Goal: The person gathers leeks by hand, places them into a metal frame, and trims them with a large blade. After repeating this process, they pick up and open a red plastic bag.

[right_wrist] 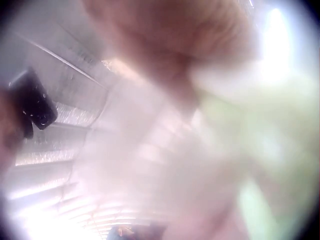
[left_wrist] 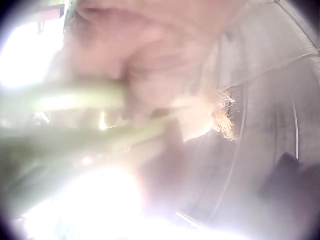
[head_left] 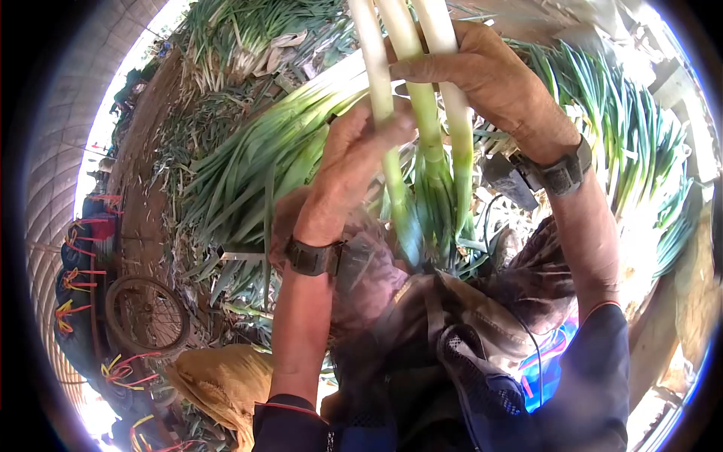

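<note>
Three long green onions [head_left: 429, 124] stand in front of the person's body, white shanks up and green leaves down by the lap. Their right hand [head_left: 501, 83] grips the shanks from the right, its thumb lying across the middle one. Lower down, the left hand [head_left: 350, 162] holds the leftmost stalk, its fingers blurred over it. In the left wrist view, a shank ends in pale, stringy roots [left_wrist: 225, 122]. Blurred green and white stalks [right_wrist: 265, 125] fill the right side of the right wrist view.
A heap of green onions [head_left: 248, 166] lies to the left, with another bundle [head_left: 629, 135] at the right and more [head_left: 226, 45] at the back. Loose leaf scraps cover the ground. A spoked wheel [head_left: 147, 313] and a tan sack [head_left: 218, 380] are at the lower left.
</note>
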Demonstrator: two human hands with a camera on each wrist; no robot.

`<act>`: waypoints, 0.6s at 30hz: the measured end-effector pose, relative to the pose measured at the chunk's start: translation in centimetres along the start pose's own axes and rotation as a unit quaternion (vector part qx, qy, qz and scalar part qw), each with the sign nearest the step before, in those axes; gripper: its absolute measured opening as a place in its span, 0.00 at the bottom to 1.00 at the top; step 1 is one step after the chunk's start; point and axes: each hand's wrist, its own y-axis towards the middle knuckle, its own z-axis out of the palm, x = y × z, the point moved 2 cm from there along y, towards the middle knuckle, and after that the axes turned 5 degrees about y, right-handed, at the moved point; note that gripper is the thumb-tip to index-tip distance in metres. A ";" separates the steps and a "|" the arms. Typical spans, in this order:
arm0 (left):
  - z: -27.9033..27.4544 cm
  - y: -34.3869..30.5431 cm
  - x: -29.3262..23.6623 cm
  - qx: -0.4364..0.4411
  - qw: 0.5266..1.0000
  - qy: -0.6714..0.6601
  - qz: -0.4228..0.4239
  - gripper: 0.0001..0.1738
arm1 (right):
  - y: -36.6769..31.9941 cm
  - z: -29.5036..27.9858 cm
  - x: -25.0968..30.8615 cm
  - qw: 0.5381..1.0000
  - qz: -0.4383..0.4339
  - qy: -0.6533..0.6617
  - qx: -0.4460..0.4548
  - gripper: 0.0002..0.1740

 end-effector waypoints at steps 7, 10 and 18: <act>1.8 0.3 2.0 0.120 0.992 -0.028 -0.036 0.20 | -2.1 2.7 1.7 0.991 0.065 0.117 0.005 0.27; 2.5 -0.8 1.7 0.101 0.989 -0.083 -0.065 0.19 | -1.7 3.0 1.3 0.998 -0.014 -0.050 0.047 0.35; -4.8 -1.7 0.5 0.051 0.996 -0.077 -0.004 0.29 | -2.8 -0.4 -2.1 0.956 0.098 -0.179 0.210 0.33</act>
